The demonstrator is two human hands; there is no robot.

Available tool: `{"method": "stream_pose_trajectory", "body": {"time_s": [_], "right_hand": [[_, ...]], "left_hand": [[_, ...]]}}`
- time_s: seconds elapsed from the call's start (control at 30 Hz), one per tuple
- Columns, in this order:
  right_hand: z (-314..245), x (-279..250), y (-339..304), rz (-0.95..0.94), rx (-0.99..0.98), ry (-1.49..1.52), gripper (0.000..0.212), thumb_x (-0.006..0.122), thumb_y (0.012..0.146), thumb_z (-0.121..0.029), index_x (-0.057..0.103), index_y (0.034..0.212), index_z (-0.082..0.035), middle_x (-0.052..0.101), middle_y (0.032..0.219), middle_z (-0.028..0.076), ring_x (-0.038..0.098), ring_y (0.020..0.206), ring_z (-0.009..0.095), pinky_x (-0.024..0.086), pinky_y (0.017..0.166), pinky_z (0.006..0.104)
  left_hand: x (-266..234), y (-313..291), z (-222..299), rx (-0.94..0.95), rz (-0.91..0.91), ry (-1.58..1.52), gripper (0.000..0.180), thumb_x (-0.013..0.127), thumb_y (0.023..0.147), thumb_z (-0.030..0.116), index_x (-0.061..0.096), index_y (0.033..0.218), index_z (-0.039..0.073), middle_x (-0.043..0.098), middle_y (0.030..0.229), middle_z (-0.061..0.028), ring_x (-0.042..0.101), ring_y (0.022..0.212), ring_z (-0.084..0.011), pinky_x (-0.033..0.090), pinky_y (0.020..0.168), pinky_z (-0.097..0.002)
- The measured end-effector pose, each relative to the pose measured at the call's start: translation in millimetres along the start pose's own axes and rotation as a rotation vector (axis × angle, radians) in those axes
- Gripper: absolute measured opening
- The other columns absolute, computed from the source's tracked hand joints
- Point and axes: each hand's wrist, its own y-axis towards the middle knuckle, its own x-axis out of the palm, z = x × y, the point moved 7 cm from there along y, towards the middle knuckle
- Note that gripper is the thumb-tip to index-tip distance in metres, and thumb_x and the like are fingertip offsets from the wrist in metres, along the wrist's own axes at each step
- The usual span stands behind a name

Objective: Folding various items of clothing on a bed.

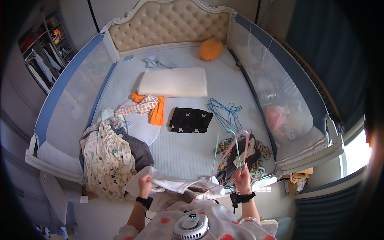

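Observation:
My left hand [145, 185] is closed on the edge of a white garment [172, 185], which stretches across in front of me at the bed's near edge. Mint green and pink clothes hangers [237, 146] rise from my right hand [243, 180], whose fingers are wrapped round them. The white cloth's other end lies close to that hand; whether it touches the hangers is unclear. Beyond them, a heap of dark and flowered clothes [265, 153] rests on the bed. A folded black garment with small pale figures [191, 120] lies flat in the middle.
Several blue hangers [226, 114] lie right of the black garment. At left are a patterned cream garment [108, 154], grey cloth [140, 151] and orange clothing [158, 112]. Farther back sit a white pillow [174, 83] and an orange cushion [211, 49]. Mesh rails [276, 76] flank the bed.

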Motion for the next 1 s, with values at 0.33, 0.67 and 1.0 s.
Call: {"method": "stream_pose_trajectory", "body": {"time_s": [0.33, 0.67, 1.0], "right_hand": [[-118.2, 64.1, 59.5, 0.051, -0.394, -1.135, 0.034, 0.056, 0.093, -0.029, 0.055, 0.072, -0.002, 0.043, 0.061, -0.004, 0.035, 0.059, 0.005, 0.028, 0.052, 0.0231], [-88.6, -35.1, 149.0, 0.144, -0.336, -1.263, 0.016, 0.052, 0.089, -0.009, 0.056, 0.08, 0.004, 0.055, 0.062, 0.01, 0.057, 0.054, 0.017, 0.042, 0.05, 0.0309], [-22.7, -183.4, 428.1, 0.197, -0.046, -0.94, 0.02, 0.051, 0.091, -0.014, 0.066, 0.091, 0.0, 0.056, 0.065, 0.002, 0.047, 0.05, 0.009, 0.037, 0.043, 0.0245]], "left_hand": [[50.3, 21.2, 78.0, 0.063, -0.219, -0.05, 0.015, 0.047, 0.071, 0.001, 0.057, 0.082, 0.0, 0.061, 0.075, -0.0197, 0.06, 0.073, -0.0371, 0.045, 0.063, -0.0398], [50.6, 2.6, 41.0, 0.014, -0.082, -0.036, 0.018, 0.046, 0.07, -0.003, 0.058, 0.083, 0.0, 0.062, 0.077, -0.0192, 0.061, 0.076, -0.0366, 0.047, 0.067, -0.0388], [20.1, -34.1, 42.6, -0.226, 0.019, 0.116, 0.014, 0.048, 0.069, 0.0, 0.056, 0.08, 0.0, 0.057, 0.072, -0.0195, 0.057, 0.069, -0.036, 0.045, 0.063, -0.0389]]}}
